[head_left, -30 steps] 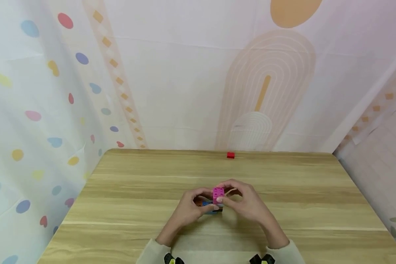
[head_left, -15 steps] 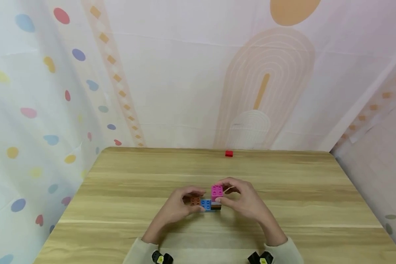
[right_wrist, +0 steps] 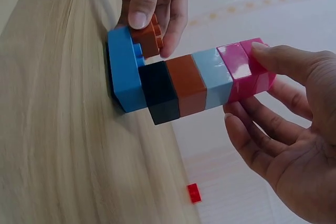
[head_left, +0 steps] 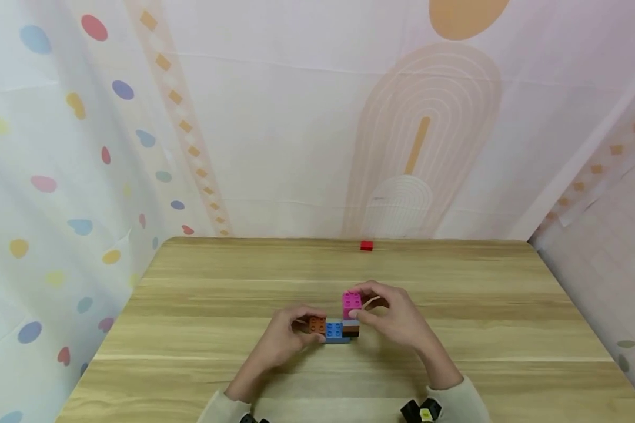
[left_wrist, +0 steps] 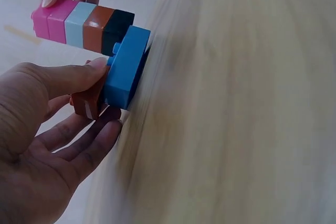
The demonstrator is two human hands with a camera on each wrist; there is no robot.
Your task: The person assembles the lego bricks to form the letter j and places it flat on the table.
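A long blue toy brick (right_wrist: 125,72) forms the base of a small build on the table. At its left end sits a brown brick (head_left: 317,325), which my left hand (head_left: 281,341) pinches between thumb and fingers. From its right end rises a tower: a dark brick (right_wrist: 160,93) lowest, then a second brown brick (right_wrist: 186,85), a light blue brick (right_wrist: 212,77) and two pink bricks (right_wrist: 235,69). My right hand (head_left: 394,311) pinches the topmost pink brick, thumb on the near side and fingers behind. Blue studs show between the brown brick and the tower.
A red brick (head_left: 367,245) lies alone near the far edge of the wooden table (head_left: 233,264). A patterned cloth (head_left: 291,135) hangs behind the table and along its left side.
My left hand has drawn left from beside the tower's foot to the brown brick, uncovering the blue studs. The right hand stays on the pink brick; the build has shifted slightly.
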